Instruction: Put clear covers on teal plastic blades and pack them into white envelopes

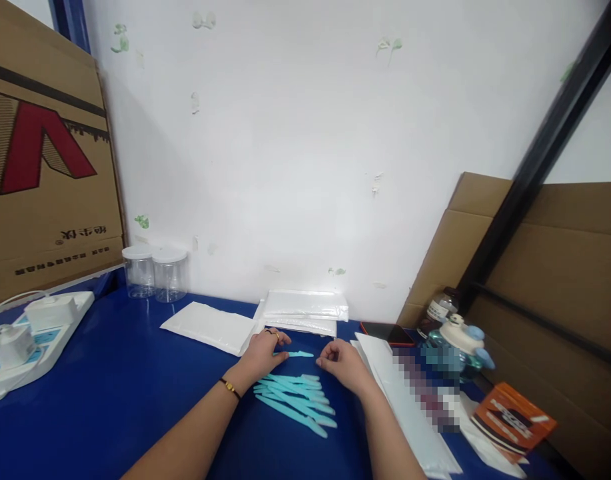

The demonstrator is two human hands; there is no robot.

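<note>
My left hand [263, 353] pinches one end of a turquoise eyebrow razor [301, 355] between thumb and fingers. The razor lies level and points right, its far tip close to my right hand [341, 363]. The fingers of that hand are curled in, thumb against them, with nothing visible in them and a small gap to the razor. Just below both hands, a loose pile of several more turquoise eyebrow razors [295, 400] is fanned out on the blue tabletop [135, 387].
White padded mailers [305, 305] are stacked against the wall, with another mailer [210, 327] beside them. More white mailers [410, 413] lie right, near a phone [388, 333], a teal bottle [452, 347] and an orange box [512, 420]. Left stand clear jars [170, 277] and a power strip [60, 333].
</note>
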